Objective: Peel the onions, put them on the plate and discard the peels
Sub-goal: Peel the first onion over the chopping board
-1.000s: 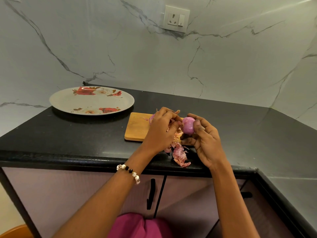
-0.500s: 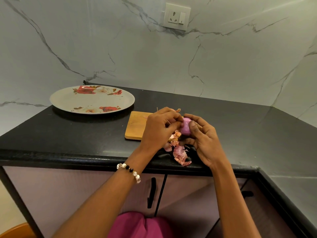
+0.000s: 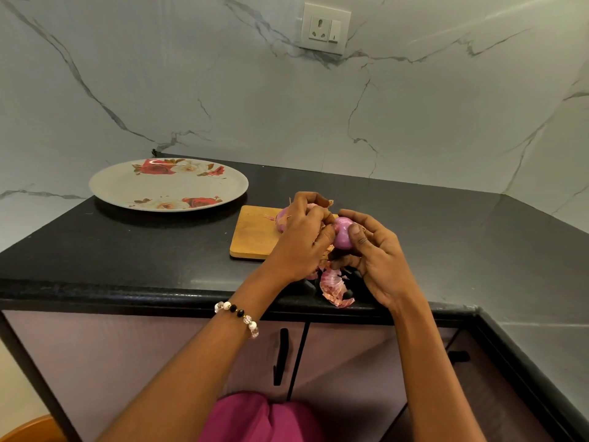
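My right hand (image 3: pixel 379 260) grips a shiny purple peeled onion (image 3: pixel 342 232) just above the counter's front part. My left hand (image 3: pixel 302 237) has its fingertips curled against that onion's left side, pinching at its skin. A second onion (image 3: pixel 282 220), still with skin, lies on the wooden cutting board (image 3: pixel 255 234), partly hidden behind my left hand. Loose pink peels (image 3: pixel 333 287) lie on the black counter below my hands. The floral plate (image 3: pixel 169 185) sits at the back left with nothing on it.
The black counter (image 3: pixel 478 244) runs to a marble wall behind and turns a corner at the right. Cabinet doors with black handles (image 3: pixel 281 357) are below the front edge. A wall socket (image 3: pixel 325 28) is above. An orange object (image 3: pixel 28 430) shows at the bottom left.
The two hands have stayed together on the peeled onion; my left fingers have shifted slightly along its side. The peels and the plate have not moved.
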